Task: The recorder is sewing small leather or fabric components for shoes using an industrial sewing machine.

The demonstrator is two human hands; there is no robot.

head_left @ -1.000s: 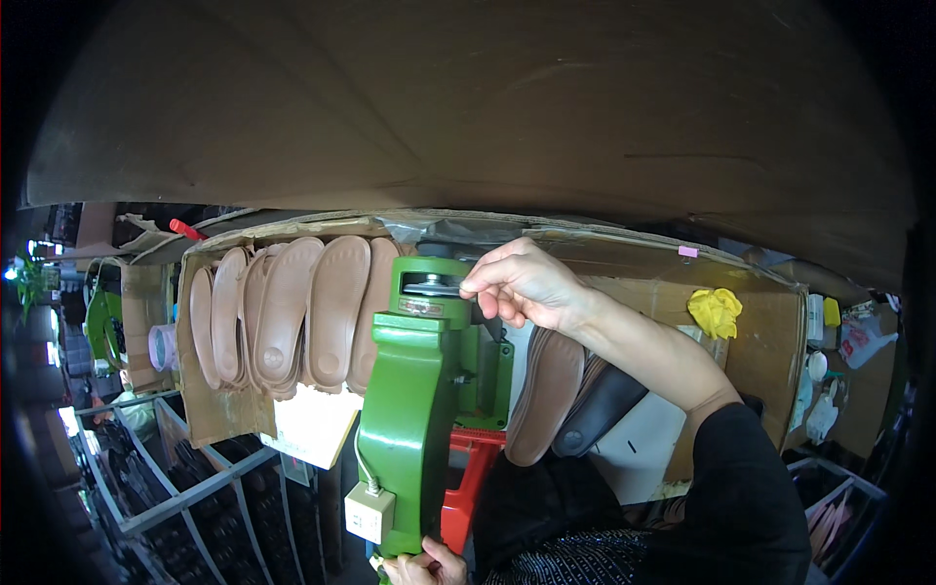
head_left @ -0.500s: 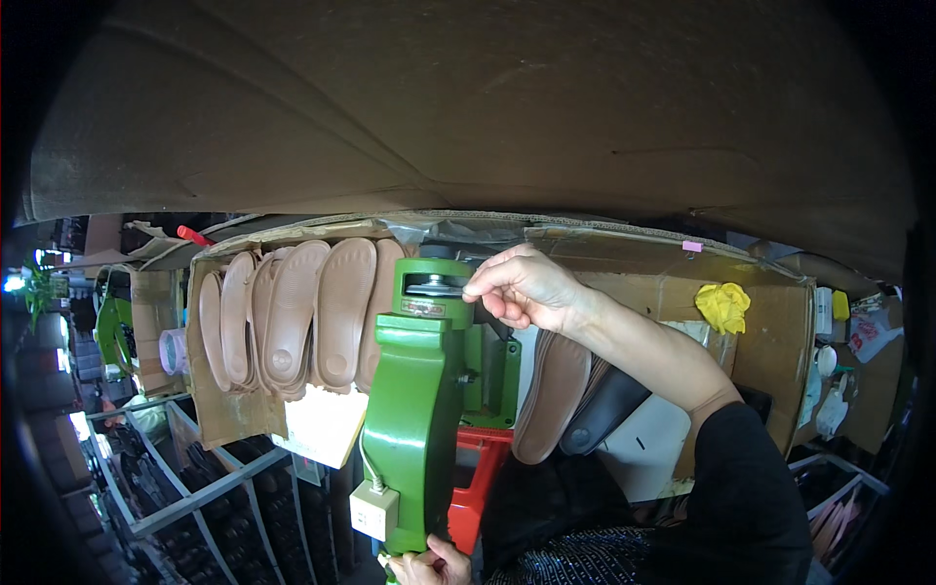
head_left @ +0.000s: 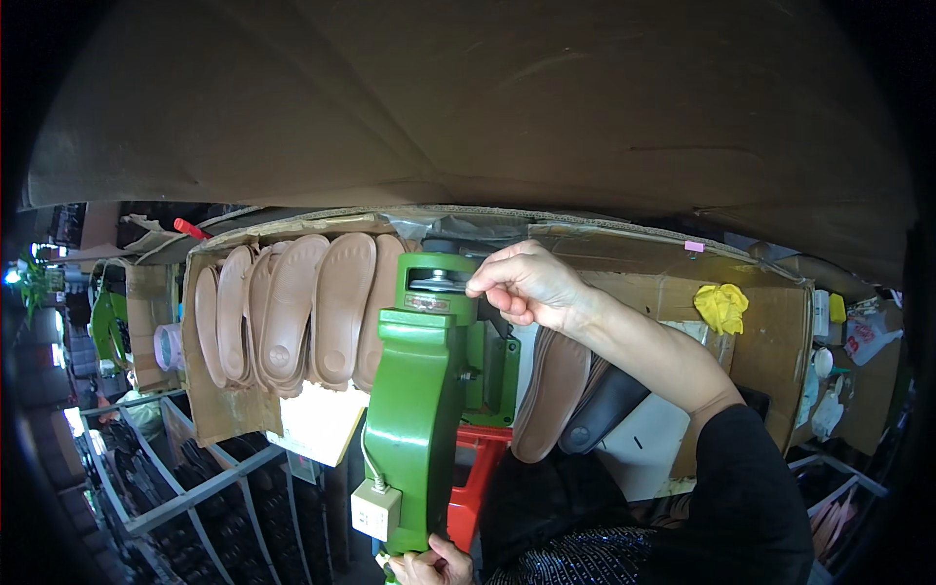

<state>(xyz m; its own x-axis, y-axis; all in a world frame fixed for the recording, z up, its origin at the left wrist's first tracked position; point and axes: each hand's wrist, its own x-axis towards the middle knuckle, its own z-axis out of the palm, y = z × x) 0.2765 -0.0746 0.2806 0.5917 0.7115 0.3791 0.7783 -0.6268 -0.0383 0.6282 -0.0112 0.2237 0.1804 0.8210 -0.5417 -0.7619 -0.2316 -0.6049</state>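
A tall green machine [head_left: 409, 429] stands in front of me, with a metal wheel [head_left: 439, 282] set in a slot near its top. My right hand [head_left: 526, 283] reaches across from the right, thumb and fingers pinched on the wheel's right rim. At the machine's lower end, my left hand [head_left: 429, 564] is closed around its edge; the frame's bottom cuts off part of that hand. Brown shoe soles [head_left: 343, 307] stand in a row left of the machine. Below my right forearm lie another brown sole [head_left: 551, 400] and a black sole [head_left: 606, 409].
Cardboard [head_left: 219, 409] walls surround the work surface. A white switch box [head_left: 375, 509] is fixed to the machine. A yellow crumpled cloth [head_left: 721, 308] lies at the right. Red plastic [head_left: 475, 478] shows beside the machine. Metal racks [head_left: 195, 497] with dark items stand at lower left.
Both hands keep their places on the machine, and the right fingers still pinch the wheel's rim. The view has shifted very slightly.
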